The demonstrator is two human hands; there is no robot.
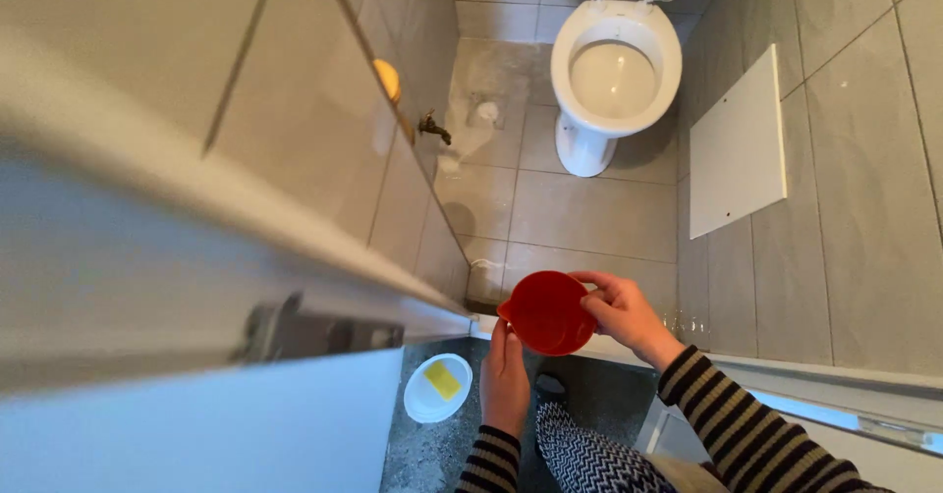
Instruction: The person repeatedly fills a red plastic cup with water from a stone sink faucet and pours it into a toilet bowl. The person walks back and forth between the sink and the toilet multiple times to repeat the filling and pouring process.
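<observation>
A: How are the hands placed?

B: A small red bowl point(547, 311) is held between both. The right hand point(624, 314) is closed on its right rim, fingers curled over the edge, thumb on the near side. The left hand point(505, 370) is laid flat against the lower left of the bowl, fingers straight and pointed up; a support more than a grip.

A: So the bowl is already in hand?

B: Yes. It is carried just ahead of the body, above the door threshold, its open mouth tilted towards the camera. A small spout is seen at its left edge. No long axis can be given, since it is round.

A: Which hand is nearer?

B: Both are touching it, but the firmer hold is shown by the right.

A: And beyond the hands?

B: Below the left hand, on the dark speckled floor point(432, 454), a white dish point(437, 388) with a yellow sponge point(442, 379) in it is seen, near but apart from the bowl. Ahead, across pale floor tiles point(589, 213), a white toilet point(614, 66) stands well apart, lid raised, straight on from the bowl. A brass tap point(430, 127) is fixed on the tiled left wall, and a white panel point(737, 154) is set against the right wall.

A: Anything inside the bowl?

B: Nothing can be made out.
</observation>
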